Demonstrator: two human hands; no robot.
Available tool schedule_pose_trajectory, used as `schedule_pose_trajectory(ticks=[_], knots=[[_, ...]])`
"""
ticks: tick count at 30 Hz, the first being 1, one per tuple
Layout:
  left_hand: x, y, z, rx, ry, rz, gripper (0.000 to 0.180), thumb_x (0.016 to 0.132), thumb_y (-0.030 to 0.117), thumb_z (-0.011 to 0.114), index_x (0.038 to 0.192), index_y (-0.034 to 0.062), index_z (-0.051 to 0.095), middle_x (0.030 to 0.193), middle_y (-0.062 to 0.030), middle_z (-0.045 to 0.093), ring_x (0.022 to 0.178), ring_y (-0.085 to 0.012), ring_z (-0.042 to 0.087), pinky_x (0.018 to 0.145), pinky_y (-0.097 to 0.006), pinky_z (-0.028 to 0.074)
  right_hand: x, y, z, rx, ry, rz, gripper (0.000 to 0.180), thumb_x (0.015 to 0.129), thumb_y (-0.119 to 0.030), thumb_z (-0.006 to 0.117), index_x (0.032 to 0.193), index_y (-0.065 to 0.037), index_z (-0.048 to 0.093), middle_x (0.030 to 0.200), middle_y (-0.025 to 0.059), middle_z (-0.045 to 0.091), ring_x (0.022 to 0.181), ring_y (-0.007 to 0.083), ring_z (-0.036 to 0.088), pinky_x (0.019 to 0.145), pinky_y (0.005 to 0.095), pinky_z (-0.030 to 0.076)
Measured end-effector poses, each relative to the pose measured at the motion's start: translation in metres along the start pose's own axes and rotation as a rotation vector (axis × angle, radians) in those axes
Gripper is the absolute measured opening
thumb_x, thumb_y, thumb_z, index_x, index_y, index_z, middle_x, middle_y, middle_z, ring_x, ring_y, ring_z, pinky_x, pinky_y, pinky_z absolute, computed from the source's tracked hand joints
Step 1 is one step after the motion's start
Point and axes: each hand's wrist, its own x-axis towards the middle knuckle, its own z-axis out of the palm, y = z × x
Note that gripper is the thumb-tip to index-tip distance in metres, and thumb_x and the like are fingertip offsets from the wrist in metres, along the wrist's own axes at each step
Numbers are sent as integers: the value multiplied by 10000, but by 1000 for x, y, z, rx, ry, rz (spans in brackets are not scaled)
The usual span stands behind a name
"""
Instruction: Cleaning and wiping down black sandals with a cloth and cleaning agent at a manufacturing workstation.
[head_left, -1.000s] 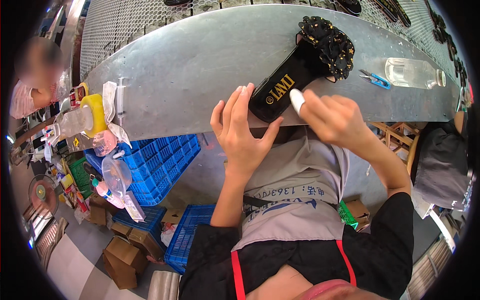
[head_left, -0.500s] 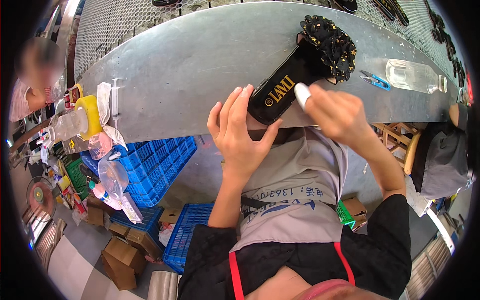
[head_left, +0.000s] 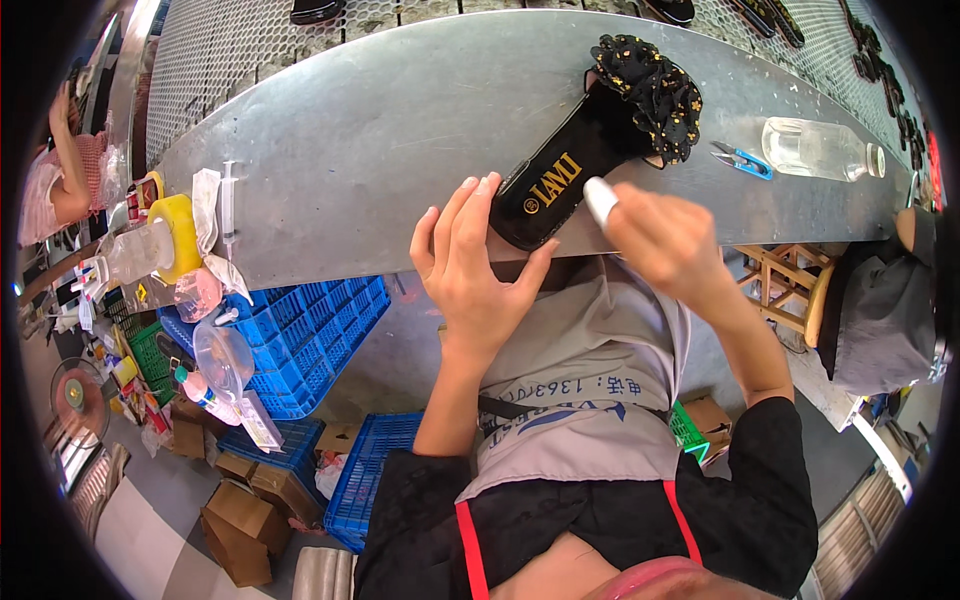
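A black slipper [head_left: 560, 175] lies slanted on the metal table, its glossy insole carrying gold lettering. Ruffled black flowers [head_left: 655, 95] with gold flecks cover its toe end. My left hand [head_left: 475, 255] brackets the heel, fingertips along the left edge and thumb at the near edge. Beside the insole's right edge, my right hand [head_left: 660, 235] is curled. A white covering or wrap [head_left: 600, 201] shows at one of its fingertips; whether it touches the slipper I cannot tell, and the palm is hidden.
Right of the slipper lie blue-handled thread snips [head_left: 745, 162] and a clear bottle [head_left: 815, 148]. Yellow tape [head_left: 176, 238] and a syringe [head_left: 229, 205] sit at the left end. Blue crates [head_left: 310, 345] stand below. A person [head_left: 68, 185] is at far left, and a stool [head_left: 790, 285] at right.
The view has shifted slightly, moving the whole table a little left. My right hand's white-tipped finger has moved slightly toward me. My left hand stays at the heel.
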Motion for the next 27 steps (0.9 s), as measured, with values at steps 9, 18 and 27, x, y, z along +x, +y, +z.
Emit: schedule_pose_trajectory(ticks=[9, 18, 27], knots=[[0, 0, 2, -14, 22, -5, 826, 718, 225, 905, 1430, 49, 526, 1363, -79, 699, 1311, -238, 606, 1164, -430, 325, 4, -28, 5, 109, 69, -87, 215, 724, -106, 761, 922, -50, 697, 972, 47, 660, 605, 88, 545, 506, 252, 441], [-5, -4, 3, -19, 33, 45, 838, 722, 318, 930, 1417, 75, 531, 1316, -78, 704, 1280, -255, 622, 1149, -444, 329, 38, -13, -10, 30, 24, 119, 191, 744, -97, 740, 909, -43, 659, 863, 9, 578, 631, 126, 616, 525, 293, 476], [-9, -6, 1, -30, 23, 65, 830, 738, 369, 926, 1408, 78, 531, 1343, -105, 672, 1263, -259, 631, 1137, -457, 344, 56, -15, -14, -87, -176, 136, 171, 771, -92, 697, 933, -60, 653, 872, 16, 546, 671, 133, 629, 542, 302, 505]])
